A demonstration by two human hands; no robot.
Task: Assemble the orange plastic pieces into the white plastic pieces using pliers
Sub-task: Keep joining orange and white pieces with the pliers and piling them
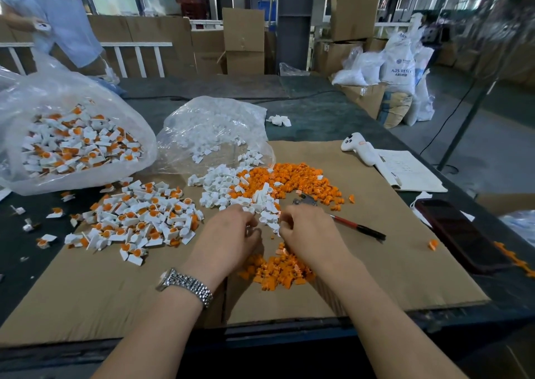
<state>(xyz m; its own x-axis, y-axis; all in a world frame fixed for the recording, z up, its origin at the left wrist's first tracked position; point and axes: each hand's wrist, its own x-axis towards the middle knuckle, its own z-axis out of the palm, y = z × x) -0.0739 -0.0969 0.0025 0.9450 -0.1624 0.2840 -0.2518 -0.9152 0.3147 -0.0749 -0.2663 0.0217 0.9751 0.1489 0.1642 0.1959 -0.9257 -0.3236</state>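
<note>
Both hands are seen over a cardboard sheet laid on the table. The left hand, with a metal watch on its wrist, has its fingers curled at the near edge of the white plastic pieces; a small white piece appears pinched at the fingertips, though blur makes this uncertain. The right hand is likewise curled, fingertips touching white pieces at the pile's edge; what it grasps cannot be told.

Orange plastic pieces are heaped just right of the white pile, touching it. A second orange heap lies beneath and between the wrists. The pliers rest on the cardboard just behind the right hand, metal head near the orange pile, red and black handles pointing right; they are not held.

Assembled white-and-orange pieces are spread to the left of the left hand. More are held in a clear bag at far left. A second clear bag of white pieces lies open behind the white pile.

A dark phone, a white controller and a notebook are noted at right.
</note>
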